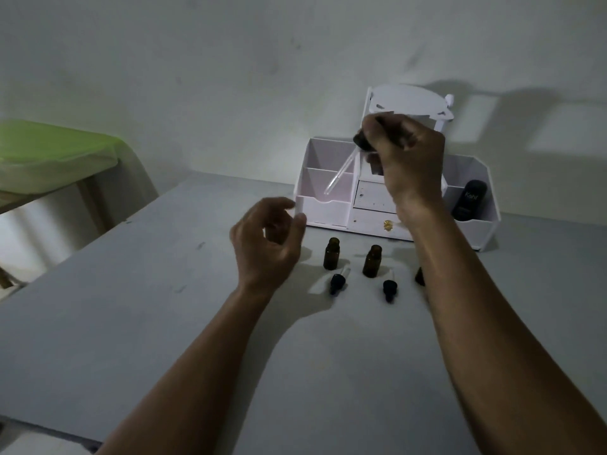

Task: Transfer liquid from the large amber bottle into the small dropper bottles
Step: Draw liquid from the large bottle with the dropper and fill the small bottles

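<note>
A person's right hand (407, 159), raised in the upper centre of the frame, pinches the black cap of a dropper (341, 169) whose clear glass pipette slants down and to the left in front of a white desk organiser (328, 208). The fingers are closed around the dropper's dark top; below them a dark shape shows against the organiser, too dim to identify. The left hand (266, 241), lower and left of centre, hovers above the table with fingers loosely curled and thumb apart, holding nothing.

Just right of the left hand, two small amber bottles stand upright and uncapped on the grey table (131, 307): the left bottle (331, 254) and the right bottle (372, 261), a little apart. In front of each lies a black dropper cap on its side, the left cap (338, 282) and the right cap (390, 289). A further dark object (419, 276) peeks out from behind the right forearm, mostly hidden.

The organiser sits at the table's far edge against the pale wall, with open compartments, small drawers in its middle and a raised oval piece on top. In its right-hand compartment stands a black bottle labelled "Kahf" (469, 200). At the left edge of the frame, a green-covered surface (56, 149) stands well apart from the table.
</note>
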{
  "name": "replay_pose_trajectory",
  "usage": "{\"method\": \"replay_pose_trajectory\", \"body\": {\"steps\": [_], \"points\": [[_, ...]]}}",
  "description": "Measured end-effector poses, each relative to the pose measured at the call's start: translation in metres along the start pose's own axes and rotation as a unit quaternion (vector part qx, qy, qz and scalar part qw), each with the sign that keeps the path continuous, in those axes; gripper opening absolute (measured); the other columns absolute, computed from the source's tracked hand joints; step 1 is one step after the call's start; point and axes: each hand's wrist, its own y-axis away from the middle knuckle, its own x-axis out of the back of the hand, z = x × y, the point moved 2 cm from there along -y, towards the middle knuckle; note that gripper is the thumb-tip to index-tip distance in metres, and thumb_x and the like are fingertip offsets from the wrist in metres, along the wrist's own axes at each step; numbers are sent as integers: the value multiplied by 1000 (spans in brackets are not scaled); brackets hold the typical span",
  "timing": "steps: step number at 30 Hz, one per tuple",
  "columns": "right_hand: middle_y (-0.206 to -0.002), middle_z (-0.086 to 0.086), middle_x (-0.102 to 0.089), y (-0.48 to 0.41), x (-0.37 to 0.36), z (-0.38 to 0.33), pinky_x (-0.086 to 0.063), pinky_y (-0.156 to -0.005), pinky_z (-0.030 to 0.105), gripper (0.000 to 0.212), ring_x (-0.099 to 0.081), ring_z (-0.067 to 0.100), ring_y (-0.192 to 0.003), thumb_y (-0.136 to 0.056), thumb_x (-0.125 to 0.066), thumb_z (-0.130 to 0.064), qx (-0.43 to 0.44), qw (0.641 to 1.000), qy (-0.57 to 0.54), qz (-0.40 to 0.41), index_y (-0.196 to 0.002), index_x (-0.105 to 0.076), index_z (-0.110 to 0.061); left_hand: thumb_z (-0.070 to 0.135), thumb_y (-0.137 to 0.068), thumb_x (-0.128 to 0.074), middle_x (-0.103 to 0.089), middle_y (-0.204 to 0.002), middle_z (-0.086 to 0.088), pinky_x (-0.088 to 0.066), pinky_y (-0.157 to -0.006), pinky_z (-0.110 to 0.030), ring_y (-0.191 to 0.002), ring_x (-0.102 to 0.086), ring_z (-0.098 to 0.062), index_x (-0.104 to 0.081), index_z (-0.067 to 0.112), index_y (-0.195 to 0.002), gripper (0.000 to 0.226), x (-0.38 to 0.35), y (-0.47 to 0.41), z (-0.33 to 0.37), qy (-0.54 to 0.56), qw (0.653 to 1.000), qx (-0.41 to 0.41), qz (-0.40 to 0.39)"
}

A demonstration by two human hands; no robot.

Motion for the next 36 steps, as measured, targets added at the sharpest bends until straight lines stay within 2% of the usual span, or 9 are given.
{"method": "replay_pose_trajectory", "body": {"steps": [3, 6, 8, 10, 16, 23, 28, 32, 36], "points": [[-69, -11, -74, 1, 9, 13, -59, -65, 26, 5, -71, 4, -67, -88, -73, -19, -35, 999, 18, -23, -91, -76, -15, 19, -82, -75, -72, -74, 3, -59, -65, -29, -67, -69, -6, -73, 12, -97, 16, -23, 14, 3, 21, 993, 63, -93], [-74, -8, -75, 1, 14, 24, -61, -69, 29, 8, -73, 6, -72, -88, -73, -20, -60, 996, 36, -46, -93, -76, -14, 22, -81, -79, -74, -103, -2, -60, -78, -26, -87, -69, -9, -66, 13, -123, 45, -41, 25, -4, -27, 968, 145, -201], [-78, -4, -75, 3, 15, 29, -61, -69, 29, 9, -73, 5, -72, -89, -72, -18, -70, 995, 49, -60, -95, -76, -13, 23, -81, -80, -70, -119, -6, -58, -88, -31, -100, -67, -15, -59, 12, -134, 57, -47, 29, -8, -51, 950, 192, -242], [-79, -4, -74, 3, 18, 33, -59, -69, 27, 10, -72, 0, -69, -90, -71, -16, -77, 993, 58, -75, -97, -75, -11, 26, -80, -81, -68, -123, -7, -57, -92, -35, -103, -67, -17, -57, 13, -136, 62, -53, 31, -9, -49, 939, 228, -252], [-77, -8, -70, 4, 17, 39, -57, -67, 23, 14, -70, -5, -65, -91, -70, -14, -102, 989, 62, -89, -101, -73, -5, 33, -77, -82, -70, -121, -5, -52, -84, -21, -94, -68, -10, -60, 10, -133, 64, -57, 31, -15, -54, 941, 213, -256], [-77, -4, -73, 5, 15, 48, -60, -75, 35, 8, -71, 5, -70, -88, -73, -20, -105, 985, 91, -105, -90, -76, -12, 21, -83, -79, -74, -111, 0, -56, -83, -20, -88, -68, -4, -68, 11, -124, 44, -59, 32, -17, -51, 942, 219, -249], [-79, -3, -75, 6, 15, 54, -62, -74, 31, 7, -73, 7, -72, -88, -74, -21, -100, 982, 100, -124, -89, -76, -14, 16, -83, -77, -74, -109, 1, -57, -88, -27, -92, -67, -6, -71, 12, -119, 36, -59, 33, -16, -41, 942, 216, -254], [-77, -5, -74, 7, 13, 57, -60, -69, 20, 4, -72, 2, -68, -87, -74, -18, -91, 982, 104, -130, -87, -75, -14, 15, -84, -77, -74, -110, 0, -55, -85, -20, -90, -66, -5, -71, 11, -118, 35, -59, 32, -17, -40, 941, 211, -260], [-74, -3, -74, 6, 12, 60, -59, -69, 21, 5, -72, 5, -67, -86, -75, -17, -83, 981, 117, -128, -82, -76, -14, 15, -84, -76, -74, -108, 3, -53, -79, -13, -84, -64, 1, -72, 13, -116, 32, -59, 32, -18, -43, 941, 214, -258]]}}
